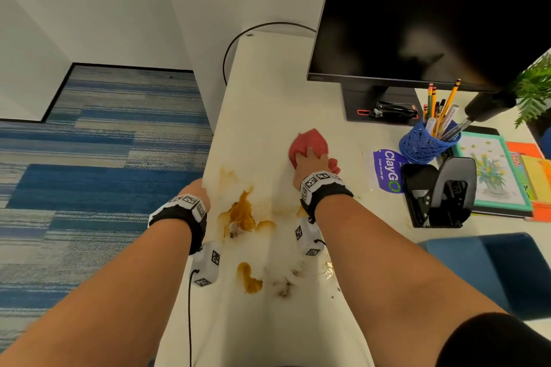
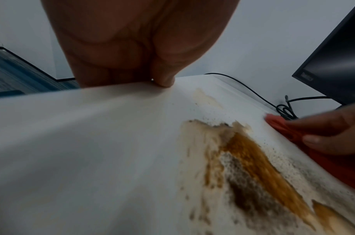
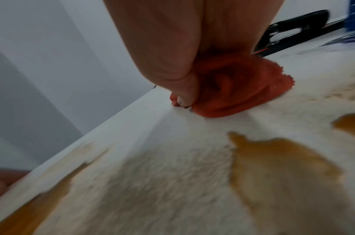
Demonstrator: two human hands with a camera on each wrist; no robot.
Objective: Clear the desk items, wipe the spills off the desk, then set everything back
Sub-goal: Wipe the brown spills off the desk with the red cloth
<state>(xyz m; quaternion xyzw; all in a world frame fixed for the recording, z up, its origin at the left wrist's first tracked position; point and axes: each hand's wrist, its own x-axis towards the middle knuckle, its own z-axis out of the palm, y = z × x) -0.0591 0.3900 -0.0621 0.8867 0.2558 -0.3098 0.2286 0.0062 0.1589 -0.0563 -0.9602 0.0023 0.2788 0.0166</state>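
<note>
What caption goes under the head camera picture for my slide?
Right hand presses a red cloth on the white desk beyond brown spills; left hand grips the desk edge.

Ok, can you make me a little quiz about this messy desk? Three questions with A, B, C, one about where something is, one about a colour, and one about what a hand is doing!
1. Where is the cloth compared with the big brown spill?
A. On top of it
B. Farther back on the desk, past it
C. On the floor

2. What colour is the pencil cup?
A. Blue
B. Yellow
C. White

3. What is the left hand doing?
A. Holding a pencil
B. Lifting the monitor
C. Holding the desk's edge

Answers:
1 B, the right hand grips the cloth beyond the spill, nearer the monitor.
2 A, the mesh cup is blue.
3 C, its thumb lies on the desk's top at the left edge, the fingers over the side.
</note>
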